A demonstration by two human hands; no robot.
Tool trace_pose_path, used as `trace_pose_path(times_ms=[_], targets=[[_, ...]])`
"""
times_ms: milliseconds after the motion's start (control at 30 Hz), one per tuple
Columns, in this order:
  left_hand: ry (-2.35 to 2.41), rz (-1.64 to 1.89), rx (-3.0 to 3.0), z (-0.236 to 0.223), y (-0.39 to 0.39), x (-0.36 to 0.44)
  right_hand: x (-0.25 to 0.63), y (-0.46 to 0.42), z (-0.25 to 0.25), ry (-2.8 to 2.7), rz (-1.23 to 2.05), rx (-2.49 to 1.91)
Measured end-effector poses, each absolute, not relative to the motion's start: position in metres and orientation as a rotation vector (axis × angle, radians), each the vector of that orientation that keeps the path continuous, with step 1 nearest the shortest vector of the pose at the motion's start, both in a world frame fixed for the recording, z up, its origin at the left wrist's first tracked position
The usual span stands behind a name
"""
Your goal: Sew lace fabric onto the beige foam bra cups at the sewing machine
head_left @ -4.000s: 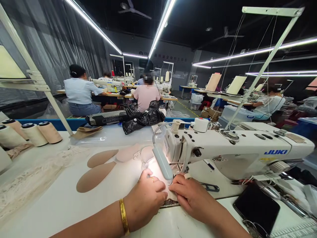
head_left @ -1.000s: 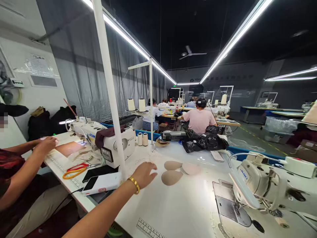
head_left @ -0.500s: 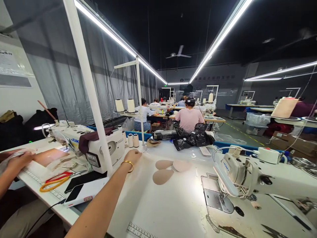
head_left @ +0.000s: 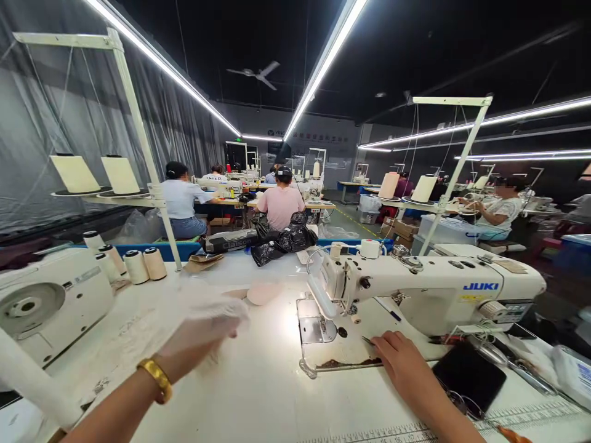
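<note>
My left hand [head_left: 203, 332], with a gold bangle at the wrist, is over the table left of the sewing machine. Whitish sheer fabric [head_left: 221, 311] is in its closed fingers, smeared by motion. Just beyond lies a pale pink rounded piece [head_left: 264, 293], with part of a beige piece [head_left: 236, 293] beside it. My right hand [head_left: 394, 352] rests on the front of the sewing machine [head_left: 397, 274], right of the needle plate. Its fingers close over small snips [head_left: 367, 339]; only a dark tip shows and the rest is hidden under the hand.
Several thread cones [head_left: 136, 266] stand beside another machine [head_left: 46, 301] at left. Black plastic bags [head_left: 281, 243] lie at the table's back edge. A black flat object [head_left: 470, 376] and a printed ruler [head_left: 415, 431] are near my right forearm. Co-workers sit farther back.
The view has swung right. My left hand has come back from the far side of the table with sheer fabric in it. My right hand has come into view over the snips.
</note>
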State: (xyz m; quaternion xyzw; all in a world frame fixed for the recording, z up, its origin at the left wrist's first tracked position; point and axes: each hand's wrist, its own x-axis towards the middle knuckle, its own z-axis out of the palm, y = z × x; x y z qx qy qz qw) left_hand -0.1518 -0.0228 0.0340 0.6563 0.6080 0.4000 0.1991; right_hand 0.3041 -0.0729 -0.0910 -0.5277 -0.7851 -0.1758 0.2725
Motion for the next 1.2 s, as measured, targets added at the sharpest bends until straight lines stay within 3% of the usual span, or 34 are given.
trace_pose_path(times_ms=[133, 267, 533, 733, 800, 933, 1067, 1200], targets=[[1.253, 0.711, 1.635, -0.007, -0.045, -0.109, 0.267, -0.097, -0.075, -2.028, -0.060, -1.452], [0.984, 0.544, 1.436, 0.000, -0.064, -0.087, 0.204, -0.125, -0.054, -2.047, 0.388, -1.313], [0.931, 0.560, 1.451, -0.004, -0.077, -0.080, 0.131, -0.115, -0.065, -2.012, -0.438, -1.171], [1.005, 0.448, 1.647, -0.001, -0.075, -0.097, 0.125, -0.113, -0.062, -2.135, -0.391, -1.178], [1.230, 0.423, 1.884, 0.012, -0.066, -0.122, 0.147, -0.117, -0.066, -2.140, -0.396, -1.265], [1.782, 0.721, 2.343, 0.029, -0.051, -0.169, 0.224, -0.121, -0.070, -2.146, -0.473, -1.493], [1.580, 0.589, 2.307, 0.012, -0.066, -0.146, 0.261, -0.119, -0.060, -2.121, -0.712, -1.443], [1.363, 0.279, 2.311, -0.013, -0.089, -0.092, 0.209, -0.117, -0.063, -2.202, -0.657, -1.158]])
